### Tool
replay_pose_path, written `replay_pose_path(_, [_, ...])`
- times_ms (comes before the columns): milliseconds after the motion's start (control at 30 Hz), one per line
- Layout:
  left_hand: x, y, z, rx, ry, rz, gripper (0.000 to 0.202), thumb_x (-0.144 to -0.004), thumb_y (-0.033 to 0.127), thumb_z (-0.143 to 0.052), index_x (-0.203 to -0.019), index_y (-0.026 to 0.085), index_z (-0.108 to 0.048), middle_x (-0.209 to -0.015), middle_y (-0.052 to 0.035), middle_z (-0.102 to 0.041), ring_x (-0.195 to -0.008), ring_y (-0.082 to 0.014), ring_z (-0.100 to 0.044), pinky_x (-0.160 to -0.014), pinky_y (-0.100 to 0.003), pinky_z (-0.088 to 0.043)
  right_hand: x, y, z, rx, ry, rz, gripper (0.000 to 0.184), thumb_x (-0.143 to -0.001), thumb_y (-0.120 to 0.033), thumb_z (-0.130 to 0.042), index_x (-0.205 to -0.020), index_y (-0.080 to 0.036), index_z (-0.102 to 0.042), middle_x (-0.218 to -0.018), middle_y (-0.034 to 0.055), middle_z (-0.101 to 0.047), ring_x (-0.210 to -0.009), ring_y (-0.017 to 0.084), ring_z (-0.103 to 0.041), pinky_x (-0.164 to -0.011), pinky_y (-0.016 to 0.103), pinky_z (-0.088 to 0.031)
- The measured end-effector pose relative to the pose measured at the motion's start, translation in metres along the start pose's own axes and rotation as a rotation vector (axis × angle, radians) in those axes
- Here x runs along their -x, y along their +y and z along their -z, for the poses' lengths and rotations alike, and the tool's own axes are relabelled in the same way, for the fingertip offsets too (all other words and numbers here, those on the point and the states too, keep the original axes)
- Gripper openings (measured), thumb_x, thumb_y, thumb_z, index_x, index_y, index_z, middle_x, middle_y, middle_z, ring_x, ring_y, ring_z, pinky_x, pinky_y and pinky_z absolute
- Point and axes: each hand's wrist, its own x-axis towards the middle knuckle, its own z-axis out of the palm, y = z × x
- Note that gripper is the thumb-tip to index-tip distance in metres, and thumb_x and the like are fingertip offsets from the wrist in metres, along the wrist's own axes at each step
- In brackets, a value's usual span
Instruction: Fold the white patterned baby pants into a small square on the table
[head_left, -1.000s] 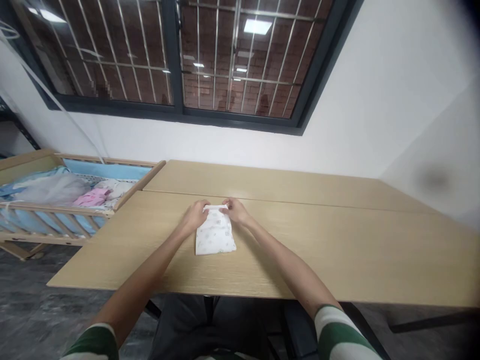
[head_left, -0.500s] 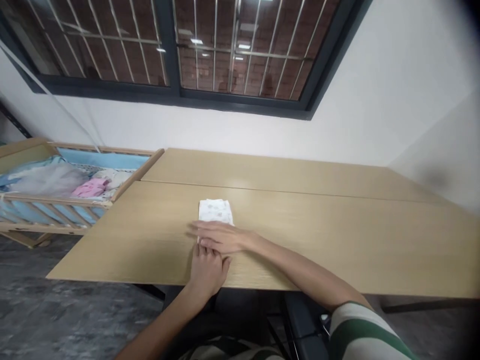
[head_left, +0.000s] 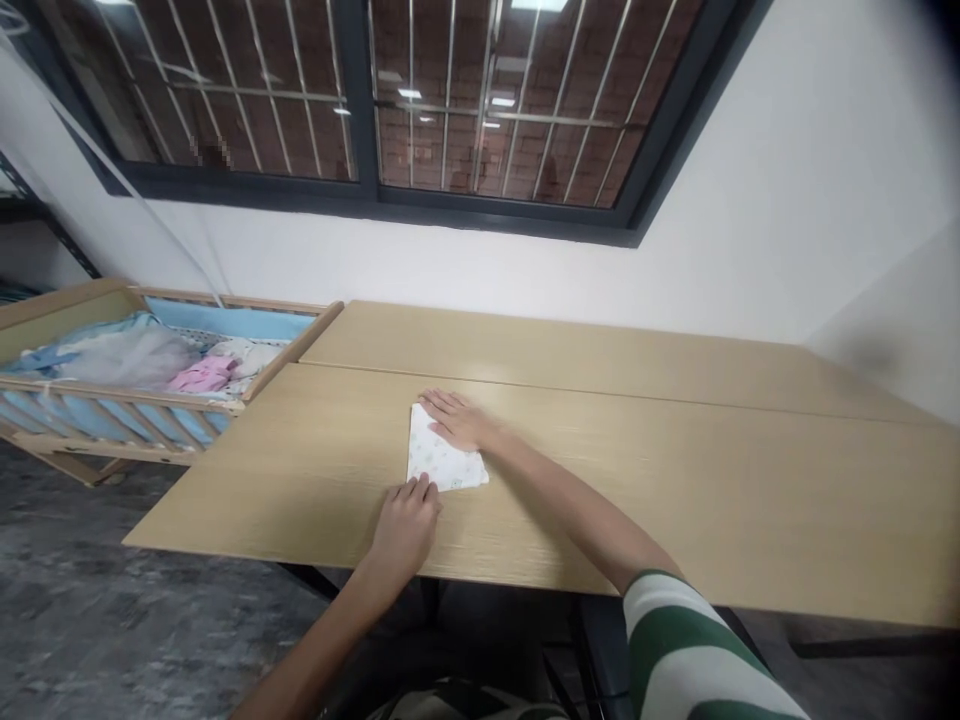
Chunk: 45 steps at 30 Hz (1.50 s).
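Observation:
A small white printed cloth (head_left: 448, 468) lies folded on the table, roughly triangular, with faint green and grey marks. My right hand (head_left: 456, 420) rests flat across its upper right edge, fingers stretched toward the top corner. At the lower left corner, my left hand (head_left: 409, 512) has its fingers bent and closed on the cloth's edge. The left thumb is mostly hidden beneath the hand.
The pale wooden table (head_left: 675, 480) has a seam along its length and stands beside another tabletop against the wall. Left of it is a wooden crib (head_left: 150, 410) with blue lining, holding tulle and a pink cloth (head_left: 202, 374). A barred window (head_left: 480, 120) is above.
My right hand has moved up and away from my left, onto the cloth's upper part. The cloth, squarish before, now shows a triangular outline. My left hand stays at its near edge.

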Motion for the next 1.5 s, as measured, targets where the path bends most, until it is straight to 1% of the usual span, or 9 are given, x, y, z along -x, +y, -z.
replay_pose_path(167, [-0.009, -0.053, 0.007, 0.161, 0.013, -0.169, 0.025, -0.099, 0.017, -0.047, -0.111, 0.018, -0.069, -0.129, -0.0125, -0.069, -0.12, -0.0242, -0.063, -0.106, -0.044, -0.048, 0.044, -0.021, 0.019, -0.143, 0.168, -0.099, 0.048, -0.105, -0.048, -0.044, -0.142, -0.02, -0.056, -0.146, 0.0153, -0.056, -0.138, 0.031, -0.048, -0.115, 0.054, -0.034])
replay_pose_path(267, [-0.022, -0.069, 0.01, 0.277, -0.038, -0.195, 0.028, -0.102, 0.021, -0.04, -0.112, 0.018, -0.065, -0.132, -0.0131, -0.066, -0.128, -0.0247, -0.058, -0.111, -0.045, -0.043, 0.075, -0.025, 0.038, -0.351, -0.052, -0.121, 0.058, -0.095, -0.058, -0.06, -0.14, -0.02, -0.059, -0.138, 0.0144, -0.063, -0.126, 0.03, -0.059, -0.108, 0.049, -0.044])
replay_pose_path(400, [-0.056, -0.082, 0.02, 0.567, -0.136, 0.024, 0.034, -0.105, 0.039, -0.033, -0.108, 0.019, -0.06, -0.104, -0.0096, -0.073, -0.097, -0.0245, -0.068, -0.09, -0.04, -0.052, 0.094, -0.023, 0.047, -0.472, -0.209, -0.085, 0.088, -0.072, -0.06, -0.084, -0.146, -0.022, -0.054, -0.149, 0.0128, -0.055, -0.131, 0.031, -0.056, -0.109, 0.042, -0.046])
replay_pose_path(667, [-0.1, -0.093, 0.015, 1.003, -0.112, 0.197, 0.06, -0.086, 0.056, -0.064, -0.128, 0.016, -0.046, -0.112, -0.0108, -0.072, -0.099, -0.0239, -0.07, -0.081, -0.035, -0.058, 0.062, -0.018, 0.016, -0.44, 0.246, -0.385, 0.034, -0.1, -0.042, -0.054, -0.123, -0.022, -0.067, -0.118, 0.0092, -0.073, -0.103, 0.027, -0.068, -0.092, 0.04, -0.053])
replay_pose_path(867, [-0.121, -0.09, -0.001, 0.837, -0.031, 0.285, 0.061, -0.092, 0.03, -0.058, -0.143, 0.013, -0.03, -0.111, -0.0117, -0.07, -0.094, -0.0201, -0.069, -0.086, -0.036, -0.056, 0.04, -0.007, -0.002, -0.361, 0.43, -0.604, 0.024, -0.094, -0.038, -0.058, -0.108, -0.019, -0.064, -0.1, 0.0102, -0.073, -0.089, 0.025, -0.067, -0.082, 0.037, -0.053])
replay_pose_path(967, [-0.129, -0.089, -0.001, 0.67, -0.031, 0.318, 0.048, -0.09, 0.026, -0.058, -0.136, 0.016, -0.045, -0.108, -0.0113, -0.07, -0.101, -0.0254, -0.066, -0.095, -0.041, -0.051, 0.031, 0.002, -0.009, -0.389, 0.453, -0.668, 0.024, -0.089, -0.036, -0.062, -0.104, -0.017, -0.062, -0.095, 0.0088, -0.07, -0.086, 0.023, -0.065, -0.08, 0.036, -0.054])
replay_pose_path(1100, [-0.127, -0.073, 0.004, 0.48, 0.001, 0.346, 0.039, -0.09, 0.023, -0.054, -0.128, 0.015, -0.054, -0.138, -0.02, -0.057, -0.132, -0.0361, -0.05, -0.112, -0.051, -0.037, 0.026, 0.0, -0.014, -0.373, 0.512, -0.716, 0.051, -0.085, -0.036, -0.067, -0.129, -0.014, -0.052, -0.12, 0.016, -0.061, -0.106, 0.027, -0.062, -0.093, 0.041, -0.053])
replay_pose_path(1267, [-0.13, -0.041, -0.001, 0.289, 0.148, 0.168, 0.062, -0.101, 0.042, -0.038, -0.147, 0.001, -0.036, -0.162, -0.0279, -0.028, -0.153, -0.0377, -0.021, -0.125, -0.051, -0.021, 0.027, -0.024, -0.016, -0.071, 0.556, -0.38, 0.065, -0.096, -0.032, -0.048, -0.156, -0.012, -0.032, -0.155, 0.0231, -0.039, -0.145, 0.032, -0.037, -0.119, 0.049, -0.032])
replay_pose_path(1500, [-0.144, -0.048, -0.047, 0.24, 0.105, 0.081, 0.069, -0.105, 0.052, -0.019, -0.15, 0.004, -0.038, -0.158, -0.0234, -0.041, -0.152, -0.0317, -0.03, -0.123, -0.05, -0.03, 0.029, -0.02, -0.026, 0.029, 0.251, -0.18, 0.061, -0.101, -0.026, -0.036, -0.16, -0.011, -0.031, -0.165, 0.015, -0.033, -0.154, 0.027, -0.024, -0.126, 0.048, -0.021])
